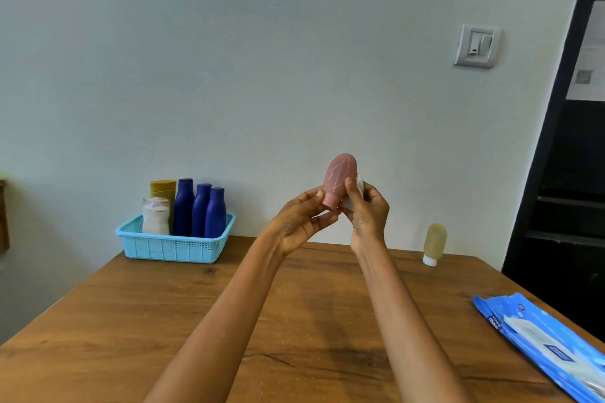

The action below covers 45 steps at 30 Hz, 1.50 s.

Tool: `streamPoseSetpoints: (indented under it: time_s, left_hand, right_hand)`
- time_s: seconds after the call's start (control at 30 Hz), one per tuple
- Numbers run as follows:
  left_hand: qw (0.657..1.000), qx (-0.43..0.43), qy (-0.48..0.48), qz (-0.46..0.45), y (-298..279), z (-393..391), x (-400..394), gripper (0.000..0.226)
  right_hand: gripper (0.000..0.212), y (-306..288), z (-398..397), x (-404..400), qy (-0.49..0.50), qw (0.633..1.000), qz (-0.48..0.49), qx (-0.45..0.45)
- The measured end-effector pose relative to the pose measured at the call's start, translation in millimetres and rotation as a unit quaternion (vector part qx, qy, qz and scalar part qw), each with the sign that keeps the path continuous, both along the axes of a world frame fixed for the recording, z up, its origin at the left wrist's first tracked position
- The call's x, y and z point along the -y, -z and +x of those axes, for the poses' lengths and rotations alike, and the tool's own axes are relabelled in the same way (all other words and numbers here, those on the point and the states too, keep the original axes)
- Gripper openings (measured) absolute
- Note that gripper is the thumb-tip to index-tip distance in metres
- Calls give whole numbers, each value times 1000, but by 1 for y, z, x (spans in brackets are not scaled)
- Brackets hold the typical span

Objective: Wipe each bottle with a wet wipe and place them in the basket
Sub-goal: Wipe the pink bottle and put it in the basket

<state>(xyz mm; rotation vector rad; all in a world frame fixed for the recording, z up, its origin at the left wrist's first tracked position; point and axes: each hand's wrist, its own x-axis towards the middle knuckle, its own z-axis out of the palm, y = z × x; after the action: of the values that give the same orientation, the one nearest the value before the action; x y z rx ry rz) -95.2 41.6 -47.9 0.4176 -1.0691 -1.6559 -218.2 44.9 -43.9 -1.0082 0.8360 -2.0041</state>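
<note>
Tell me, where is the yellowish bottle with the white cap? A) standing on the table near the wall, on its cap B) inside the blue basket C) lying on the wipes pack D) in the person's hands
A: the yellowish bottle stands cap-down on the table by the wall, apart from the basket, while the hands hold the pink bottle.

A home room: plain pale painted wall (262, 75) with white plastic light switch (477, 46), brown wooden desk (294, 321), dark shelving (569, 206).
</note>
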Motion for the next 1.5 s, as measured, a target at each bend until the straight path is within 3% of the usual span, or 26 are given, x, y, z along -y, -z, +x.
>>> streamPoseSetpoints:
  time_s: [0.2, 0.33, 0.6, 0.77, 0.97, 1.17, 1.3, 1.5]
  left_hand:
    - [999, -27, -34, 19, 2, -9, 1, 31]
    - [994, -27, -103, -3, -5, -9, 2, 35]
    - [973, -13, -232, 14, -2, 5, 10, 27]
    - [983, 31, -182, -12, -4, 3, 6, 27]
    - [988, 104, -107, -35, 0, -8, -1, 28]
    - [988, 145, -59, 1, 3, -8, -3, 22]
    - [985, 154, -75, 12, 5, -10, -3, 32]
    - [989, 81, -118, 28, -1, -4, 3, 26]
  right_hand:
    - [31, 3, 8, 0, 111, 986, -20, -121]
    - [30, 5, 12, -1, 158, 947, -58, -273]
    - [26, 14, 24, -3, 163, 876, -138, -433]
    - [25, 13, 16, -4, 268, 848, -141, -435]
    - [21, 1, -1, 1, 340, 844, -94, -405]
    - [27, 0, -14, 5, 320, 882, -32, -345]
    - [32, 3, -16, 6, 229, 901, -39, -368]
    - [25, 4, -6, 2, 231, 857, -123, -445]
